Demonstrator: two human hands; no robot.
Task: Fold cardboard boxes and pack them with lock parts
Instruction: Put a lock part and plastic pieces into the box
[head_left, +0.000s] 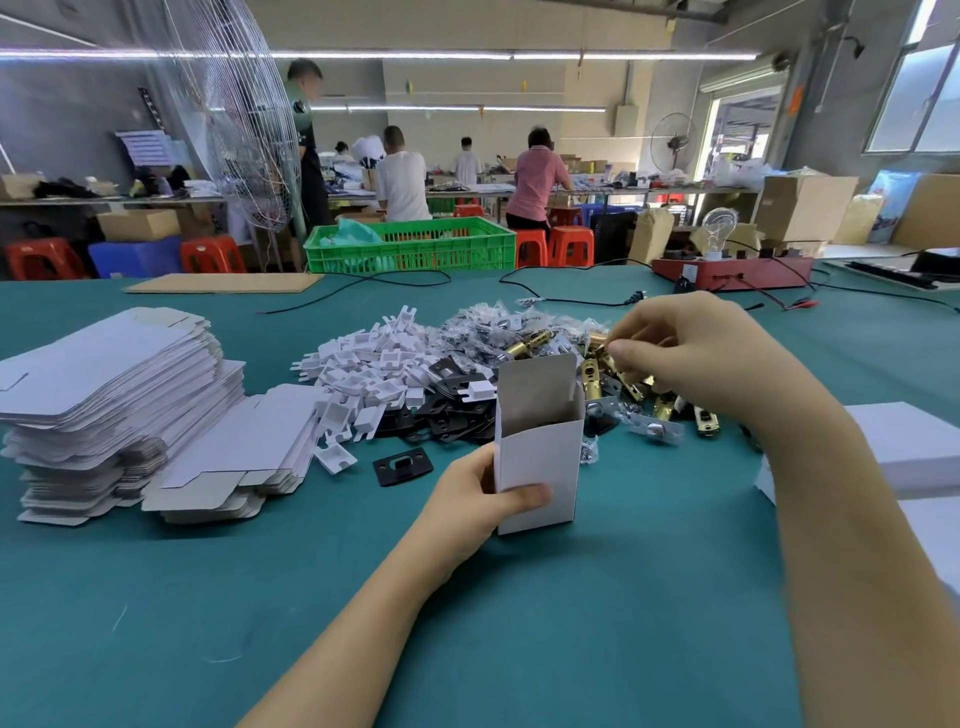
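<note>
Box (540, 457) stands upright, open top flap raised.

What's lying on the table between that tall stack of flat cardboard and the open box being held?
In the head view, a lone white plastic piece and a black metal plate lie there on green cloth.

Your nearest stretch of the green table (363, 623) lies bare, so a hand can sweep across there. To your left the stacks of flat cartons (119, 405) wall off that side. Ahead, the heap of lock parts (457, 374) blocks the middle, with the upright box (540, 457) before it. White sheets (914, 447), perhaps stacked boxes, crowd the right edge.
</note>
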